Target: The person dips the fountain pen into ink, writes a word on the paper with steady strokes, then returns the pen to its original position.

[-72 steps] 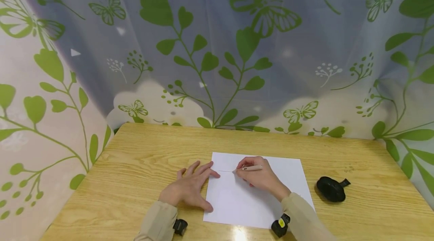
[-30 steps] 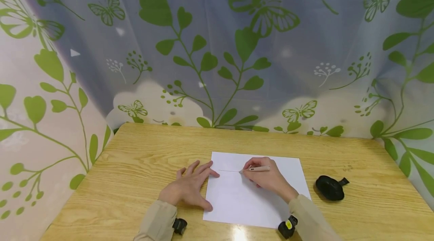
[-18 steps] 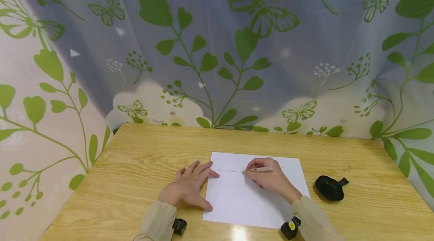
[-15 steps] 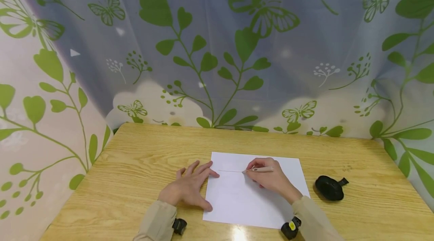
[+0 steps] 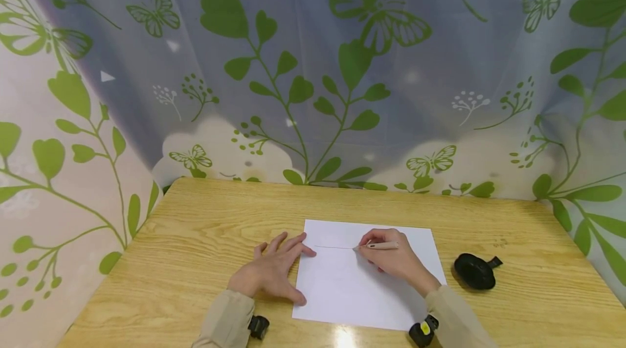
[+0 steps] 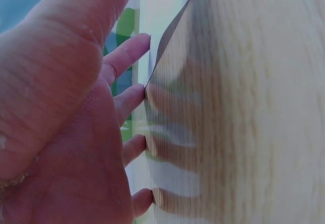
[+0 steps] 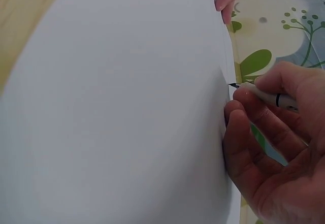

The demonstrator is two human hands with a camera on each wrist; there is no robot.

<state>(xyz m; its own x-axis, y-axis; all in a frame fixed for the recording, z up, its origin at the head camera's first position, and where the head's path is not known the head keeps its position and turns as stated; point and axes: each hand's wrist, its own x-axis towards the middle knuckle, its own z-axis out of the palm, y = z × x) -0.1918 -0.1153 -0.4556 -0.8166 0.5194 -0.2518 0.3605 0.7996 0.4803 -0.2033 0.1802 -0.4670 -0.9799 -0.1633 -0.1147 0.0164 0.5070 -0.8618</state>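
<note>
A sheet of white paper (image 5: pixel 337 288) lies on the wooden table, with a thin dark line (image 5: pixel 332 247) running across its upper part. My right hand (image 5: pixel 391 255) pinches a pale pen (image 5: pixel 383 246) between thumb and fingers, its tip at the right end of that line. In the right wrist view the dark tip of the pen (image 7: pixel 269 96) meets the paper (image 7: pixel 117 102). My left hand (image 5: pixel 274 271) is spread with its fingers apart, the index fingertip and thumb tip resting at the paper's left edge. The left wrist view shows its fingertips touching down (image 6: pixel 134 97).
On the table (image 5: pixel 220 212), right of the paper, sits a small black dish-like object (image 5: pixel 474 272) with a short tab. Black wrist devices are strapped at both cuffs. A curtain (image 5: pixel 313 65) printed with green leaves and butterflies stands behind the table and along its sides.
My right hand has slid rightward with the pen, and the line on the paper has grown longer behind the tip. The left hand has stayed in place.
</note>
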